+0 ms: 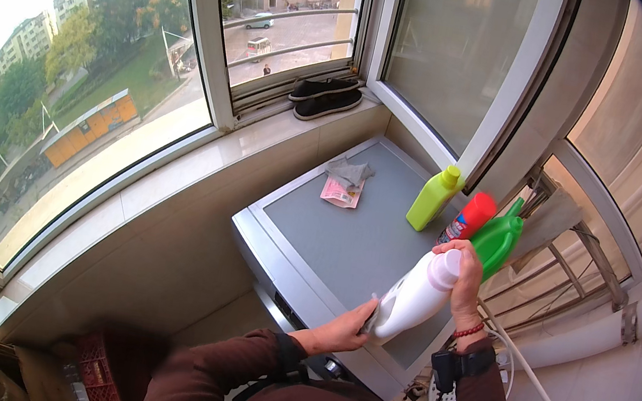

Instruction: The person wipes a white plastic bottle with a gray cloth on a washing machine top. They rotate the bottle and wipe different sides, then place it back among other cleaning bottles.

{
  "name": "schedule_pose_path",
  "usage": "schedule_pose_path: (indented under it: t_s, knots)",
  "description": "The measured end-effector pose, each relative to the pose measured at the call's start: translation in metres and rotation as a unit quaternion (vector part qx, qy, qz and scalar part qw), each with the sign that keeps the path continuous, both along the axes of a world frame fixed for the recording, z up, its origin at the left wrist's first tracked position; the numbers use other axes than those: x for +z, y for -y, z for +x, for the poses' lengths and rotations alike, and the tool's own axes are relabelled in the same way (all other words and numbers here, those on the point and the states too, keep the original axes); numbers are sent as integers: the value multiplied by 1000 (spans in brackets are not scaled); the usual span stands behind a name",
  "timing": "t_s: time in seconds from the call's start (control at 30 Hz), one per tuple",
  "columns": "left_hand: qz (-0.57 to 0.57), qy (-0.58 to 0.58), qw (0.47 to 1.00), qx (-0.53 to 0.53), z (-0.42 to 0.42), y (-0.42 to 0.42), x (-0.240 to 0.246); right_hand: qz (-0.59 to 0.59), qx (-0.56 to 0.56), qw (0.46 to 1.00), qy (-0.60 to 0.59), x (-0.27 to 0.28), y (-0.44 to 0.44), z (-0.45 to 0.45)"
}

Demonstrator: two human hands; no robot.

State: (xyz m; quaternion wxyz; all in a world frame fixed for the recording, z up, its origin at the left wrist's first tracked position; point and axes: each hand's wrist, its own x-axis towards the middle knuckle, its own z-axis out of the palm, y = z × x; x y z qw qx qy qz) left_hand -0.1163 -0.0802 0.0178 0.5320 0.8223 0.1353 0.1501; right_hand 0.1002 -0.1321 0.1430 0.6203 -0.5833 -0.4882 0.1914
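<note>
A white plastic detergent bottle [415, 298] is tilted in front of me, over the grey top of a washing machine [300, 216]. Around its neck, by the pale cap, my right hand [465, 278] is closed. At the bottle's lower end my left hand [342, 328] presses a grey cloth, mostly hidden by the fingers, against its side. Beyond the bottle stand a lime-green bottle [434, 199], a red-capped spray can [469, 216] and a green jug [496, 242]. On the machine's far left part lie a crumpled grey cloth [350, 174] and a pink packet [342, 194].
Black shoes [327, 99] rest on the tiled windowsill [167, 190]. An inward-opened window sash [460, 59] reaches over the machine's back corner. A white drain pipe [581, 333] and hoses run along the right. At lower left is a red plastic crate [99, 373].
</note>
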Motion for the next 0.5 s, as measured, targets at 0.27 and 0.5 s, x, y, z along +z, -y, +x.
schedule_pose_path:
  t_s: [0.27, 0.5]
  knots:
    - [-347, 34, 926, 146, -17, -31, 3, 30, -98, 995, 8, -17, 18, -9]
    - [-358, 109, 904, 208, 6, -49, 38, 28, -170, 985, 30, -29, 5, -36]
